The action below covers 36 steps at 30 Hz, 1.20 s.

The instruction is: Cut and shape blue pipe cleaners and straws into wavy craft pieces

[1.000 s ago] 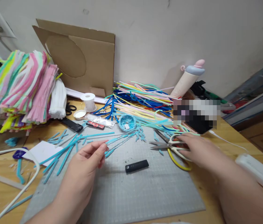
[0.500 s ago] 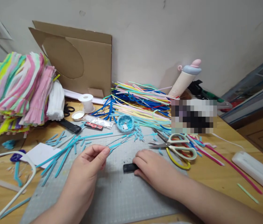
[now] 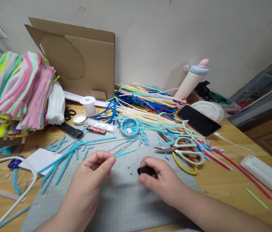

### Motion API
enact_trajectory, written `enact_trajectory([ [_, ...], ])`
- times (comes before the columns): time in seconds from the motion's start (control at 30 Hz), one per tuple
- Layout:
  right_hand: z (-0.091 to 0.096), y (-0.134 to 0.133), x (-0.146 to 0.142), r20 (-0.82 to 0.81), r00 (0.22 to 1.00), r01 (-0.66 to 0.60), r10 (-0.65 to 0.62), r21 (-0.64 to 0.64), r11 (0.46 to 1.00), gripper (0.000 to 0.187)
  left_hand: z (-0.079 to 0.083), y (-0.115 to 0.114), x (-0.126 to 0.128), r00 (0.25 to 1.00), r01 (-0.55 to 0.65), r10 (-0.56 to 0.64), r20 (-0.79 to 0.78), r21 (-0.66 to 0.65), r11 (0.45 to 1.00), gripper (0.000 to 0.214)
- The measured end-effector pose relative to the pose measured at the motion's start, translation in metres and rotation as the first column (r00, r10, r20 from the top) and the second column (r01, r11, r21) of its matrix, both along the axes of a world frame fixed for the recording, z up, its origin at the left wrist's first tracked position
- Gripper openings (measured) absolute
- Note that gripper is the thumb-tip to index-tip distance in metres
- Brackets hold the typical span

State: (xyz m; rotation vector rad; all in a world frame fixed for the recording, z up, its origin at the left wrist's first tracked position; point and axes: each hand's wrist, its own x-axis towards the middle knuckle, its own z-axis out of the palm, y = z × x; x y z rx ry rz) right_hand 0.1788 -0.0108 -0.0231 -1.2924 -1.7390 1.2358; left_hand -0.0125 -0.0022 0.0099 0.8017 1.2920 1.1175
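My left hand (image 3: 97,169) pinches a thin, fuzzy light-blue craft-stem strand (image 3: 122,154) between thumb and forefinger, as it has all along; the strand runs out rightward over the mat, its near part thicker and fluffier. My right hand (image 3: 161,177) has changed its tool: a second ago it was at the steel scissors with cream loop handles (image 3: 174,149), and now its fingers curl round a small, black, oblong device (image 3: 147,170) that was lying flat on the mat. Its rounded end points toward the strand, well apart from it. I can't tell whether the device is fully clear of the mat. So both my hands are now occupied, and the cutting tool is out of use.

Below, on the grey gridded cutting mat (image 3: 126,199), a few dark specks (image 3: 131,174) show just beside the device. The scissors lie with blades parted to the right. Beyond my hands sits a round, light-blue fuzzy cup (image 3: 129,127), with short, wavy light-blue pieces (image 3: 144,138) next to it. Straight blue stems (image 3: 65,168) scatter to the left; a many-coloured heap of stems (image 3: 147,111) lies behind.
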Motion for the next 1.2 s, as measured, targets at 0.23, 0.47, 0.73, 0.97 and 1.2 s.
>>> enact_trajectory([
  [0.23, -0.005, 0.000, -0.005, -0.705, 0.636, 0.104, -0.315, -0.326, 0.940, 0.034, -0.005, -0.004, 0.005, 0.996, 0.083, -0.084, -0.024, -0.034, 0.996, 0.020],
  [0.47, 0.000, 0.006, 0.000, -0.672, 0.586, 0.249, -0.453, -0.382, 0.890, 0.019, -0.010, -0.005, 0.013, 0.975, 0.188, -0.191, -0.114, -0.044, 0.981, 0.018],
  [0.73, 0.001, 0.007, 0.005, -0.698, 0.583, 0.126, -0.417, -0.430, 0.894, 0.039, -0.009, -0.004, 0.008, 0.955, 0.116, -0.104, -0.276, 0.027, 0.993, 0.019],
  [0.97, -0.006, 0.004, -0.001, -0.466, 0.836, 0.090, -0.289, -0.403, 0.911, 0.042, -0.007, -0.006, 0.006, 0.973, 0.025, -0.007, -0.231, 0.072, 0.997, 0.018],
  [1.2, -0.006, 0.002, -0.004, -0.431, 0.870, 0.065, -0.238, -0.379, 0.923, 0.036, -0.006, -0.010, 0.016, 0.993, 0.084, -0.091, -0.074, -0.090, 0.992, 0.022],
])
